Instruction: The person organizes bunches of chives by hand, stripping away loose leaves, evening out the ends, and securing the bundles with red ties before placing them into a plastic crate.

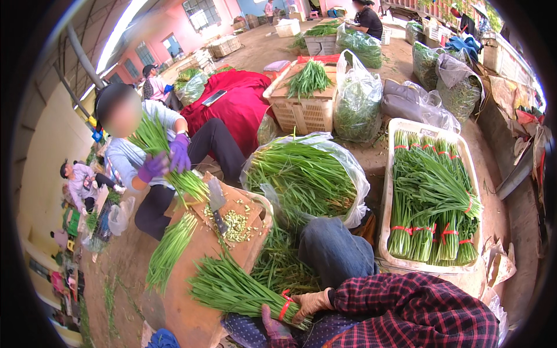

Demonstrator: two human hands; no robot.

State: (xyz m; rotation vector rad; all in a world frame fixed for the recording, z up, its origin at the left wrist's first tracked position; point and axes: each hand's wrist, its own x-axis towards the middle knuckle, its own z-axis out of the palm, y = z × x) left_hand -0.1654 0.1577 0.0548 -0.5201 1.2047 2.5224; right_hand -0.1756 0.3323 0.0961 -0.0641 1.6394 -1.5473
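A thick bundle of garlic chives (235, 289) lies across my lap, its leaves pointing left over the board edge and a red tie around its stem end. My right hand (312, 304), in a tan glove, closes around the stems just beside the tie. From the near side my left hand (275, 326), in a pinkish glove, grips the bundle left of the tie; part of its fingers is hidden. Loose chives (281, 261) lie beyond the bundle. A cleaver (217, 203) rests on a small cutting board (238, 204) among chopped stem ends (237, 226).
A white crate (385, 232) of tied bundles stands at right. Ahead is a plastic bag (361, 191) full of loose chives. Across the board (188, 298), a co-worker's purple-gloved hands (168, 159) hold chives above another loose pile (171, 252). More bags and crates stand behind.
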